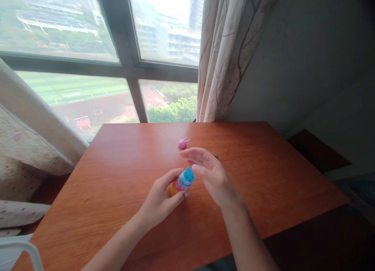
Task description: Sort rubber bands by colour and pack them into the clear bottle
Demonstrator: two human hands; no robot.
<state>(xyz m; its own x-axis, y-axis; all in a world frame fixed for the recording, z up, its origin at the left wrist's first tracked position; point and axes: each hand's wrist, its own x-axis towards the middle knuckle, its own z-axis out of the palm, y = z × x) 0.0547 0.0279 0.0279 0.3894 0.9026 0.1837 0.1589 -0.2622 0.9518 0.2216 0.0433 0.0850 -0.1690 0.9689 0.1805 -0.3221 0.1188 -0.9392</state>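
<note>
Above the wooden table, my left hand is wrapped round a small clear bottle, its thumb and fingers on either side. The bottle is tilted and shows blue, pink and yellow bands of colour; blue, strand-like stuff is at its top end, though its kind is too small to make out. Beside that top end, my right hand is held with its fingers stretched out and the thumb apart, close to the blue part. I cannot tell whether the thumb touches it. Farther back, a pink cap-like piece with a loop sits on the table.
The brown wooden table reaches back to a large window. A small dark object shows partly behind my right hand. Patterned curtains hang at both sides, and a white curved rail stands at the lower left.
</note>
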